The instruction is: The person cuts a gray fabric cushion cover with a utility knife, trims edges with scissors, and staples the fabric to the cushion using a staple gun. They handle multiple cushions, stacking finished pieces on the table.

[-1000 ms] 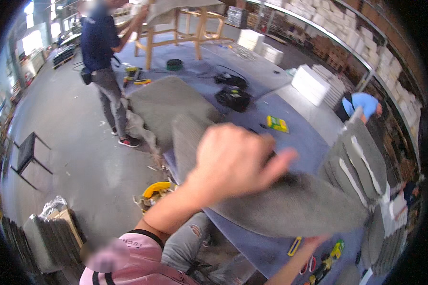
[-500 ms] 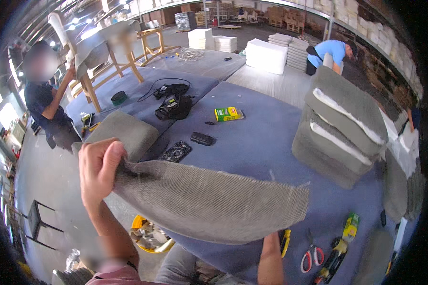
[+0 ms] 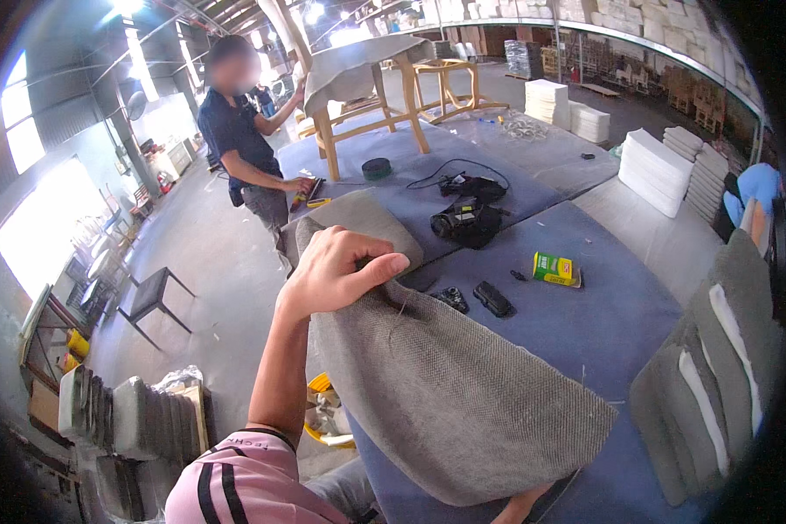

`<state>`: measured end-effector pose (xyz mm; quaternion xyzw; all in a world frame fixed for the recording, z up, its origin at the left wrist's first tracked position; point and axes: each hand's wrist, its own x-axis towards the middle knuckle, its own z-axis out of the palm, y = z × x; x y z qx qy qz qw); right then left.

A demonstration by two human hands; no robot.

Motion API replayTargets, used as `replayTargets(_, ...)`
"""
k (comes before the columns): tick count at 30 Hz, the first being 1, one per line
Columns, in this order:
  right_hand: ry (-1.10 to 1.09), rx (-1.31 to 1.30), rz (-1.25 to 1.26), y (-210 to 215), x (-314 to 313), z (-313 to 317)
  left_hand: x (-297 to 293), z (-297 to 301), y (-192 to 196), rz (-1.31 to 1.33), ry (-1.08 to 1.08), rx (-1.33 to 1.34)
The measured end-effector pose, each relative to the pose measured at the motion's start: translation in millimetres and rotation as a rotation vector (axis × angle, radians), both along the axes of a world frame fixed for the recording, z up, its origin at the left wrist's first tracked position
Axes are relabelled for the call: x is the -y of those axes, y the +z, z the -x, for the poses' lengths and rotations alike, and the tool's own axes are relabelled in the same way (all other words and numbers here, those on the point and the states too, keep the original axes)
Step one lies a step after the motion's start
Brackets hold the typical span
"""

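One grey cloth (image 3: 467,397) spreads above the near edge of the blue table (image 3: 616,319), its upper end gripped by the left hand (image 3: 341,272). The right wrist (image 3: 526,501) shows beneath; cloth hides that hand, so its grip cannot be told. On the table lie one camera (image 3: 459,222), one black case (image 3: 494,299) and one green-and-yellow box (image 3: 555,269); beside it, one yellow bucket (image 3: 320,382).

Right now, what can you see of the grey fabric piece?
The grey fabric piece looks coarsely woven, with stray threads at its right edge. It slants down rightward, curved, bunched at upper left where the left hand grips it. The right forearm shows at its lower edge, hand hidden. Whether it touches the blue table is unclear.
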<state>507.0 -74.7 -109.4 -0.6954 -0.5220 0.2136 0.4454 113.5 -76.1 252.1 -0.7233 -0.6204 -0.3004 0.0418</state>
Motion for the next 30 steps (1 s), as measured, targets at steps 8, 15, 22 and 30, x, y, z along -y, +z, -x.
replayTargets(8,-0.105,-0.068,-0.048,-4.6,25.0,-19.7,52.9,7.2,6.8,-0.210,-0.107,0.097)
replayTargets(15,0.014,-0.875,-0.150,13.3,50.5,-0.8,90.5,30.5,-9.2,-0.355,-0.037,0.107)
replayTargets(22,-0.051,-0.890,-0.736,211.2,165.6,68.7,111.0,30.7,-14.1,-0.449,-0.080,0.098)
replayTargets(30,0.639,0.415,0.023,125.2,406.7,203.6,130.4,42.7,-10.0,-0.511,-0.136,0.140)
